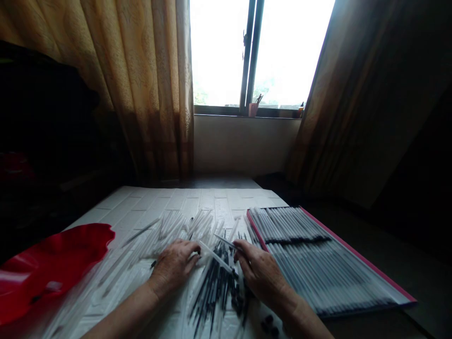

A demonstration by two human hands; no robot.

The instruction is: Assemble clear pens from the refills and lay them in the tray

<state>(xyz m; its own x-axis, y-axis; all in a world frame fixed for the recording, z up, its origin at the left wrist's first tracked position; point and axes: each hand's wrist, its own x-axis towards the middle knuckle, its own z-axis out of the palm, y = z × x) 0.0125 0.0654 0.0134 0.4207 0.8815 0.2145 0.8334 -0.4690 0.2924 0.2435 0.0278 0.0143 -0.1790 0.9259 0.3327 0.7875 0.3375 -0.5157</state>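
Pinching: the right hand (259,268) grips a slim pointed rod (225,241) between thumb and fingers, its tip angled away and to the left.
Left hand (176,261): fingers curled in; from where I stand, I cannot tell whether they grip the clear tube (216,256) whose upper end lies just beside them.
Clear tube: slanted between the two hands, over the pile.
Dark rods (213,292): a loose fan between the forearms, so there is little room under the hands.
Loose clear tubes (173,226): strewn beyond and left of the left hand, some running down beside the red basin (76,256).
Black caps (270,325): a small cluster near the right forearm.
Shallow tray (356,252): just right of the right hand, its pink-red rim edging rows of clear pens (342,273); it bounds that side closely.
Tabletop (197,197): white brick pattern shows from the strewn tubes to the far edge, the widest open stretch, on the window (219,52) side.
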